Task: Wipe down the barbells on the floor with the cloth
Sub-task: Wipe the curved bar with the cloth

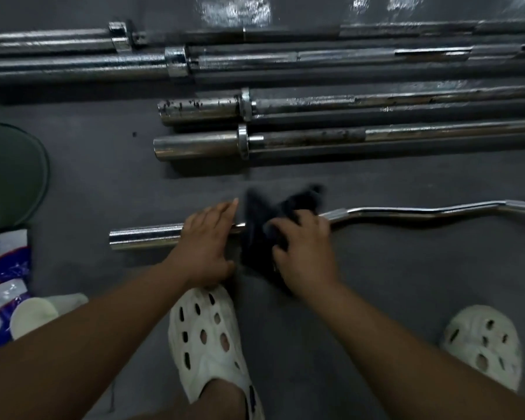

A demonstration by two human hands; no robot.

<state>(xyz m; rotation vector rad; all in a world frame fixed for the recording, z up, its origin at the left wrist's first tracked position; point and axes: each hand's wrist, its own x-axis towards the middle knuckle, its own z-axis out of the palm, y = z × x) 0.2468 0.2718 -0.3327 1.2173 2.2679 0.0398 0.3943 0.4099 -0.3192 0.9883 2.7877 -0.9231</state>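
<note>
A shiny curl bar (406, 212) with a wavy shaft lies across the grey floor nearest me. My left hand (208, 244) rests on its left sleeve, thumb curled under the near side. A dark cloth (261, 219) is draped over the bar just right of that hand. My right hand (303, 250) grips the cloth around the bar. Beyond lie several straight barbells: the nearest one (315, 139), a rust-spotted one (285, 106), and longer ones (73, 66) at the back.
My two feet in white clogs, the left (209, 344) and the right (485, 341), stand just behind the curl bar. A dark green round pad (9, 177) and a blue-and-white plastic package (0, 283) lie at the left, with a pale roll (34, 313) beside it.
</note>
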